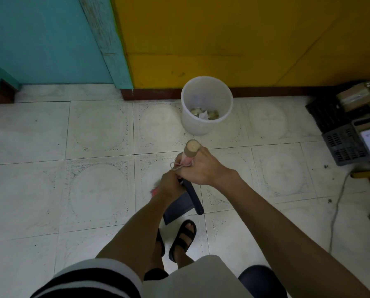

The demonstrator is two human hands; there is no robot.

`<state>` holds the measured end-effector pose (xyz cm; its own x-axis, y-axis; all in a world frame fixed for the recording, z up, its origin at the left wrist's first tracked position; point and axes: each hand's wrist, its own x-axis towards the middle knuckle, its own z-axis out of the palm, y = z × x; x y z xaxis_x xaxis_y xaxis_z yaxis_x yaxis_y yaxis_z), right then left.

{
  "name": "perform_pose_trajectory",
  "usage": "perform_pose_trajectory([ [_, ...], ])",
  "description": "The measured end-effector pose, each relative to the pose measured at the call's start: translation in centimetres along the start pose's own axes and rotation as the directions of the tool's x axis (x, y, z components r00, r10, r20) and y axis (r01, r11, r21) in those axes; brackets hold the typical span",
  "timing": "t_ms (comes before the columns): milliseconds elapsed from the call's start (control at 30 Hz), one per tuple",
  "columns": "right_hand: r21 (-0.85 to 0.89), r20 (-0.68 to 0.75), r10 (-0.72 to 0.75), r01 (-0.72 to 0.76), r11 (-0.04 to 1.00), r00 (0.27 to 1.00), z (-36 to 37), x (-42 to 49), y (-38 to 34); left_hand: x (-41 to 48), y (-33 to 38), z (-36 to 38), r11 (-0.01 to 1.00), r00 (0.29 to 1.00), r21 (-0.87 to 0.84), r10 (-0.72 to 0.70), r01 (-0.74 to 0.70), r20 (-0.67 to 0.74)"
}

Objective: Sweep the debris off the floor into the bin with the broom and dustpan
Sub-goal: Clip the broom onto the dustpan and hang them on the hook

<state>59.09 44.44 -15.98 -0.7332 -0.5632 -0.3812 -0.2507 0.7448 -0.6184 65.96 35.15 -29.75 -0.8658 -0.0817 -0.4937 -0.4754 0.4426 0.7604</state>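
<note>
My right hand (203, 168) is closed around the top of the broom's wooden handle (192, 149), which has string tied round it. Just below it, my left hand (170, 186) grips the dark blue dustpan (178, 206), whose handle slants down to the right. A bit of the broom's pink head (154, 191) shows left of my left hand; the rest is hidden. The white bin (207, 97) stands upright on the floor ahead, near the yellow wall, with scraps of debris (204, 114) in its bottom.
Dark plastic crates (343, 145) and cardboard boxes (356, 95) are stacked at the right, with a grey cable (335, 214) trailing over the tiles. A teal door frame (113, 50) stands at the back left. My sandalled feet (183, 239) are under the dustpan.
</note>
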Motion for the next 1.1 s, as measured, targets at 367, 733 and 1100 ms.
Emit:
perform_pose_trajectory([
  [367, 0.059, -0.026, 0.045, -0.043, 0.997, 0.999, -0.2, -0.6, 1.2, 0.7, -0.6, 0.7, 0.993, 0.999, 0.111, 0.038, -0.039, 0.008],
  [733, 0.116, -0.134, 0.084, -0.069, 0.991, 0.987, -0.1, -1.3, 0.6, 0.8, 0.7, -1.3, 0.985, 0.992, 0.125, 0.122, -0.115, -0.045],
  [1100, 0.55, 0.02, 0.386, -0.332, 0.766, 0.922, 1.6, -0.7, 0.5, 0.7, 7.6, -6.1, 0.993, 0.994, 0.06, 0.104, -0.101, -0.046],
])
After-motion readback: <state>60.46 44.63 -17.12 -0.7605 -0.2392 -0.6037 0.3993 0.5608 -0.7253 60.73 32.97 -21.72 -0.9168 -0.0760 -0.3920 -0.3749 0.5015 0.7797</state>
